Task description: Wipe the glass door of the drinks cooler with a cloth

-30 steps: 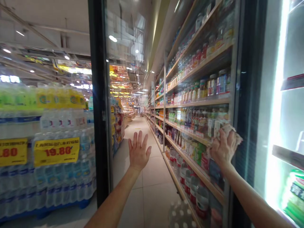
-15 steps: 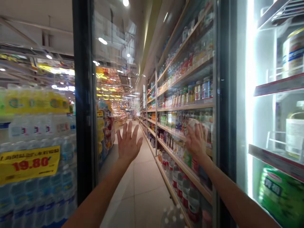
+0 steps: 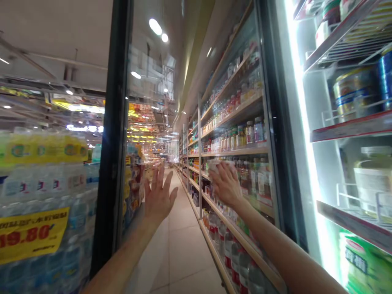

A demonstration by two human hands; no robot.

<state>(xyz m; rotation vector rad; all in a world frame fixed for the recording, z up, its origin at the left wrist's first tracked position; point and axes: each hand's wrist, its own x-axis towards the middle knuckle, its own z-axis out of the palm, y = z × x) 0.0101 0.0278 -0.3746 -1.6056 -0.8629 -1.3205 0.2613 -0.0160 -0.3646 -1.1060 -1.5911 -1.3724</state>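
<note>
A glass fridge door (image 3: 183, 102) stands open in front of me, held between a black left frame (image 3: 112, 134) and a dark right edge. My left hand (image 3: 159, 198) lies flat against the glass with its fingers stretched upward, holding nothing. To its right, my right hand (image 3: 226, 184) presses a crumpled white cloth (image 3: 213, 165) against the glass at about the same height. Both forearms reach up from the bottom of the view.
The lit fridge interior (image 3: 309, 122) is at the right, with cans (image 3: 352, 92) on wire shelves and green packs (image 3: 364, 261) below. Stacked water bottles with a yellow price sign (image 3: 32, 234) stand at the left. Drink shelves (image 3: 239, 151) and a tiled aisle (image 3: 183, 245) show through the glass.
My right hand has slid the cloth leftward across the glass, away from the door's right edge. My left hand has stayed flat on the glass.
</note>
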